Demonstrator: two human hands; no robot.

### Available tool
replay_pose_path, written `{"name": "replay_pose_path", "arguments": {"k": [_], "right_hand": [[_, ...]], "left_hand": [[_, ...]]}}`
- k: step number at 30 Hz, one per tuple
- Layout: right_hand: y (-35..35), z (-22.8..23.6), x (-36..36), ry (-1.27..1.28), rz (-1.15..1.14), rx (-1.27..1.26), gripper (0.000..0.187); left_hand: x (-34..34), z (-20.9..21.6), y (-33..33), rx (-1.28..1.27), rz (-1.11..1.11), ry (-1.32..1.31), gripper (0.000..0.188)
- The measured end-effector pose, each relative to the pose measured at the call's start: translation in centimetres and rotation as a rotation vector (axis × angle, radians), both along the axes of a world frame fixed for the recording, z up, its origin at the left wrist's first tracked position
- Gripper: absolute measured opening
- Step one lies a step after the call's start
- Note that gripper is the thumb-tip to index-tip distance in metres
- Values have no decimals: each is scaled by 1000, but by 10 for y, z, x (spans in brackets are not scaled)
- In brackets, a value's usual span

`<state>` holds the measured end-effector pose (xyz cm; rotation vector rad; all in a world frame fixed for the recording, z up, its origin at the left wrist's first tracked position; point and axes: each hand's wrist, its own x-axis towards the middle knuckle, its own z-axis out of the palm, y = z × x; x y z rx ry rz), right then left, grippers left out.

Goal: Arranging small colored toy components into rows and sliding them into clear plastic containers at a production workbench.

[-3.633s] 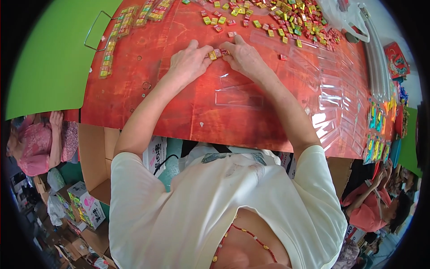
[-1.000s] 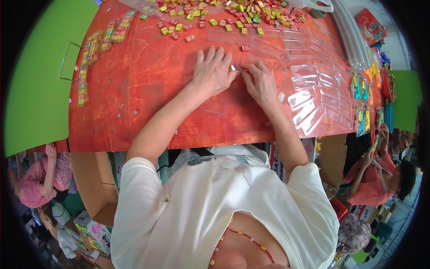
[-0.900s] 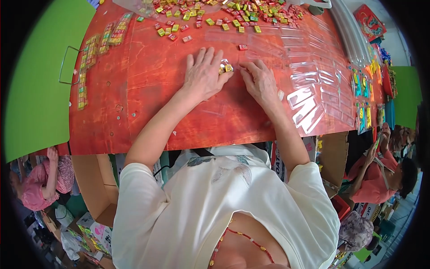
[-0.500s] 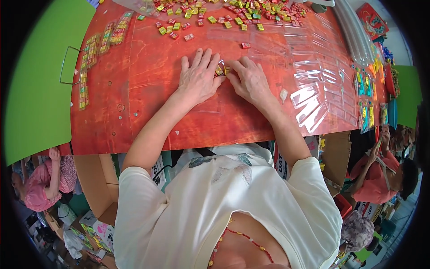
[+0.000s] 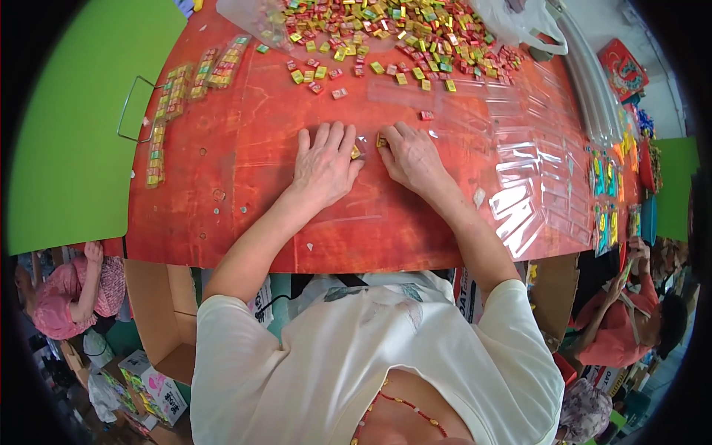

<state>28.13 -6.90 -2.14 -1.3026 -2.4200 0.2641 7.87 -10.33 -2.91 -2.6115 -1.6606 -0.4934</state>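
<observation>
My left hand (image 5: 324, 169) lies palm down on the red tabletop, its fingers stretched out and slightly apart. Beside its thumb and index finger shows a small yellow box (image 5: 355, 152), at what looks like a transparent plastic tray mostly hidden under the hand. My right hand (image 5: 417, 157) is a short way to the right, its fingers bent together on another small yellow box (image 5: 381, 140). Just beyond the right hand lies a single red box (image 5: 426, 116). A large pile of small red, yellow and green boxes (image 5: 400, 33) spreads across the far side.
Filled transparent strips (image 5: 169, 93) line the left of the table (image 5: 259, 215). Rows of transparent trays (image 5: 530, 156) lie at right, beside long plastic sleeves (image 5: 582, 81). Bagged coloured items (image 5: 604, 178) sit at the right edge. A green board (image 5: 67, 133) stands left. Other people sit at both sides.
The view has shifted, so the table sits lower and more of the pile shows. My hands have moved apart, the right drawing away from the left with a yellow box in its fingers.
</observation>
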Motion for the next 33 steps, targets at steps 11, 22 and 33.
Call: {"name": "replay_pose_path", "arguments": {"k": [11,22,33], "right_hand": [[75,-3,-59,-45,30,268,19],[48,9,-99,-31,101,166,19],[41,10,-106,-42,120,36,27]], "left_hand": [[-62,2,16,-43,271,58,67],[-69,3,9,-141,312,53,65],[-77,-2,5,-140,272,-119,69]]}}
